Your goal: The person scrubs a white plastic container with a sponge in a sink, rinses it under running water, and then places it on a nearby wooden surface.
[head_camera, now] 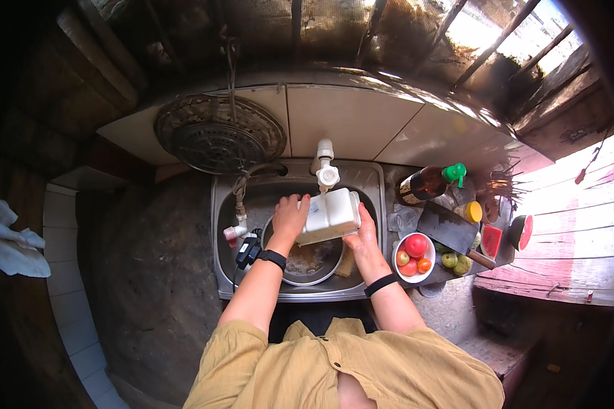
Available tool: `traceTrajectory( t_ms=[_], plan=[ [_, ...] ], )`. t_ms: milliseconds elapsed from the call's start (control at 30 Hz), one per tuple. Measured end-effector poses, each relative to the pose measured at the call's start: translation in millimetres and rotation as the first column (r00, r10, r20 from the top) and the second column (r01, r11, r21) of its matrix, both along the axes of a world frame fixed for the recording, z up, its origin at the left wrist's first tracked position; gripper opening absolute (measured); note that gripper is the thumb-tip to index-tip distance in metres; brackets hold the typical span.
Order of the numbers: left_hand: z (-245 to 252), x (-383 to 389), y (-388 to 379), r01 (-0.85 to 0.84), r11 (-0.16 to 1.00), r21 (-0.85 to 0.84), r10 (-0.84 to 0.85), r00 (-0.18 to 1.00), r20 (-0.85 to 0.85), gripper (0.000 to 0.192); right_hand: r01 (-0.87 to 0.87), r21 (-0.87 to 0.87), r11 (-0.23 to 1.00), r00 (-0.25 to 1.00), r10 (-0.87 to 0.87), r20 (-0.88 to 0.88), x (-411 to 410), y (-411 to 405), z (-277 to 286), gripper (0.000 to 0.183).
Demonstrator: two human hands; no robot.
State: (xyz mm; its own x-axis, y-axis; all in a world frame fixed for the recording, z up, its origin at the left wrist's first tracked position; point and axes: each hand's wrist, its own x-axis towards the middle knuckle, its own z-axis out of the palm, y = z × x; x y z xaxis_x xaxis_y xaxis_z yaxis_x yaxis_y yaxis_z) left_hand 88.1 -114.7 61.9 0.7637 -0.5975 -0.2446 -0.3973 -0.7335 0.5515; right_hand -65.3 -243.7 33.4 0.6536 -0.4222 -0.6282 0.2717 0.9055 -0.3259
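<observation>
Both hands hold a white plastic container beneath the white plastic tap. It is tilted, its bottom turned up. My left hand grips its left end, with the fingers over the top. On the right end, my right hand supports the side and lower edge. Below the container, a round metal basin with sudsy water stands in the stainless steel sink. A yellowish sponge lies right of the basin, partly under my right forearm. Whether water is running is hard to tell.
A second tap rises at the sink's left, near a black device by my left wrist. Rightward are a bowl of tomatoes, a cleaver, a green-capped bottle and cut watermelon. A round metal tray leans behind.
</observation>
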Motion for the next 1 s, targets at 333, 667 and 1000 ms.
traceTrajectory(
  t_ms=[333, 667, 1000],
  plan=[
    [15, -34, -9, 0.225, 0.962, -0.153, -0.175, 0.942, 0.288, 0.052, 0.086, 0.003, 0.996, 0.996, -0.086, 0.031, 12, 5, 3, 0.044],
    [4, -24, -29, -0.044, 0.995, -0.093, 0.051, 0.996, 0.068, 0.031, 0.031, -0.113, 0.993, 0.999, -0.028, 0.029, 6, 11, 5, 0.044],
    [-8, -20, -26, 0.172, 0.888, -0.426, -0.093, 0.976, 0.199, 0.028, 0.024, -0.129, 0.991, 0.999, -0.02, 0.038, -3, -8, 12, 0.048]
  ],
)
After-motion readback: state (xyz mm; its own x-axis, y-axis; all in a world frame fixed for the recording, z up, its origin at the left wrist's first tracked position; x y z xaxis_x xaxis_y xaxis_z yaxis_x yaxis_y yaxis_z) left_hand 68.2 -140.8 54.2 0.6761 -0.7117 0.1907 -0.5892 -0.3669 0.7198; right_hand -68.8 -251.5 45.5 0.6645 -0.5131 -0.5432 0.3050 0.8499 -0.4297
